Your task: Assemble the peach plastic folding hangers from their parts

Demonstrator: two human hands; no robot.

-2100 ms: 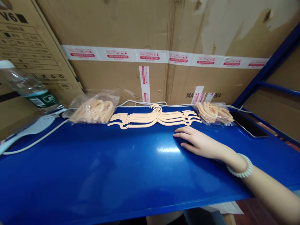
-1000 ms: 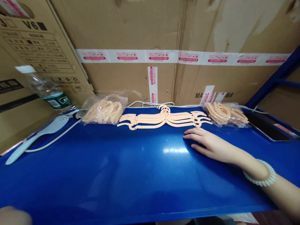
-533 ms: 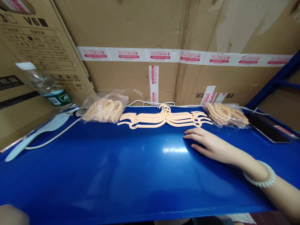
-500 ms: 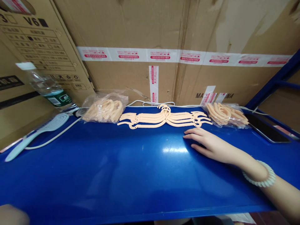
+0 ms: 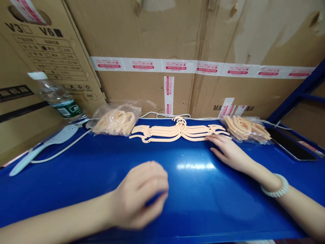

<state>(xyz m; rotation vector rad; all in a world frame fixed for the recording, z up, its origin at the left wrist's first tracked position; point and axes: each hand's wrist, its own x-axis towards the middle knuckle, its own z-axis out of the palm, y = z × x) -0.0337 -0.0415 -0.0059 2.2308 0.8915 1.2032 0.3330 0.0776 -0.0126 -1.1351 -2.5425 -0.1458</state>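
Observation:
Several peach plastic clothes hangers (image 5: pixel 165 139) lie in an overlapping row at the back of the blue tabletop, their hooks toward the cardboard. My right hand (image 5: pixel 228 152) rests at the right end of the front hanger, fingers stretched out and covering part of it; the fingertips seem to touch it. Over the middle of the table is my left hand (image 5: pixel 142 196), in front of the hangers and apart from them. Its fingers are curled in toward the thumb, slightly blurred, and only blue surface shows through the gap.
Clear bags of peach hanger parts lie on either side, the left bag (image 5: pixel 115 120) and the right bag (image 5: pixel 246 128). A phone (image 5: pixel 291 145) lies far right. At left are a water bottle (image 5: pixel 59 98), a pale hairbrush (image 5: pixel 45 145) and a white cable (image 5: pixel 61 150). Cardboard (image 5: pixel 142 91) walls the back.
My left hand has come in from the lower left corner to the middle of the table. My right hand has moved slightly right and reached the front hanger. The view has shifted a little.

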